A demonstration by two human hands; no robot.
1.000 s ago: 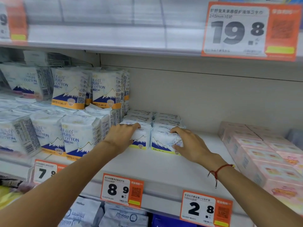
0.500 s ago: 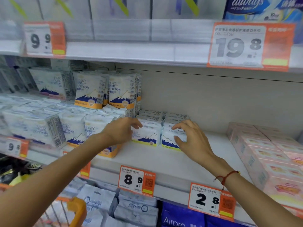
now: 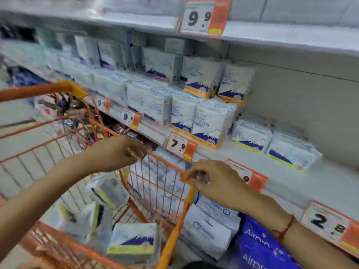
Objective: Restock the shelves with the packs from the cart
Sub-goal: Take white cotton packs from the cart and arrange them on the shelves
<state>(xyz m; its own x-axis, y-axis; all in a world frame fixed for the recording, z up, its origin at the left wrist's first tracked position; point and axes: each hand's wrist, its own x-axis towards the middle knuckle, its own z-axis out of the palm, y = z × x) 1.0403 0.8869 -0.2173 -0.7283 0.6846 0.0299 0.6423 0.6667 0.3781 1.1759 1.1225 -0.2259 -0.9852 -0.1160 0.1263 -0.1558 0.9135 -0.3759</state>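
Observation:
An orange wire cart [image 3: 167, 193] stands at the lower left with several white packs bearing a blue mountain print lying in it, one of them near the front [image 3: 134, 241]. My left hand [image 3: 118, 152] hovers over the cart's far rim, fingers loosely curled, holding nothing. Just right of the cart's corner, my right hand [image 3: 211, 181] hangs with its fingers loosely bent and nothing in them. On the white shelf [image 3: 330, 183], two rows of small matching packs [image 3: 275, 142] lie at the right. The whole view is blurred.
Taller stacks of white cotton packs [image 3: 206, 121] fill the shelf's left part. Orange price tags [image 3: 180, 146] line the shelf edge. Below it sit white packs [image 3: 209, 228] and blue Airpro packs [image 3: 260, 245]. Another shelf runs above.
Both hands have left the small packs on the shelf and dropped down and left to the cart. The view has swung left and down, bringing the cart into sight.

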